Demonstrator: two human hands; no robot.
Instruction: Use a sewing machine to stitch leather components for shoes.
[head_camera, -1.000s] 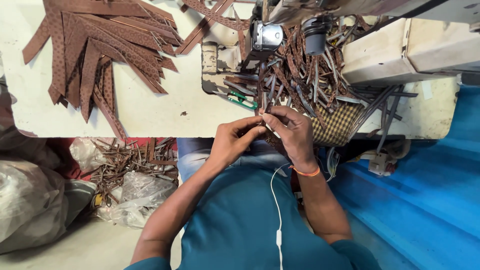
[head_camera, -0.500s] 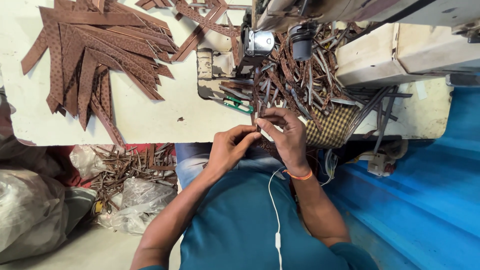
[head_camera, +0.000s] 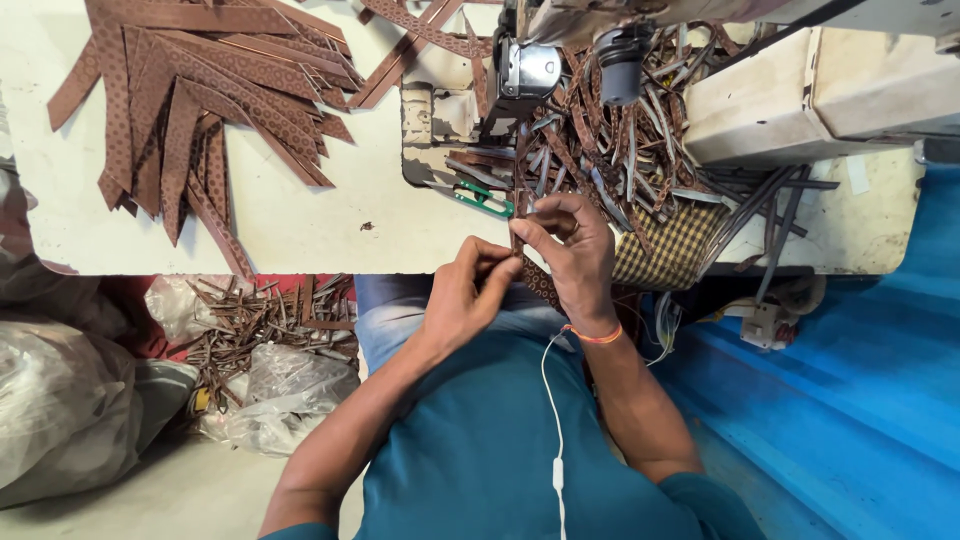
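Note:
My left hand (head_camera: 470, 290) and my right hand (head_camera: 572, 255) meet at the table's near edge, both pinching one narrow brown patterned strap (head_camera: 522, 240) that runs up toward the sewing machine's presser foot (head_camera: 525, 75). My right wrist carries an orange band. Just beyond my fingers lies a heap of brown and grey straps (head_camera: 620, 150) under the machine head. Green-handled snips (head_camera: 480, 197) rest beside my fingertips.
A fan of brown straps (head_camera: 190, 110) covers the left of the cream table (head_camera: 300, 215). A checked cloth (head_camera: 665, 245) lies at right. Below the table, plastic bags (head_camera: 60, 410) and strap offcuts (head_camera: 255, 325) sit on the floor. A blue surface (head_camera: 850, 400) is at right.
Both hands have lifted the strap a little closer to the machine's needle area. The view has shifted slightly.

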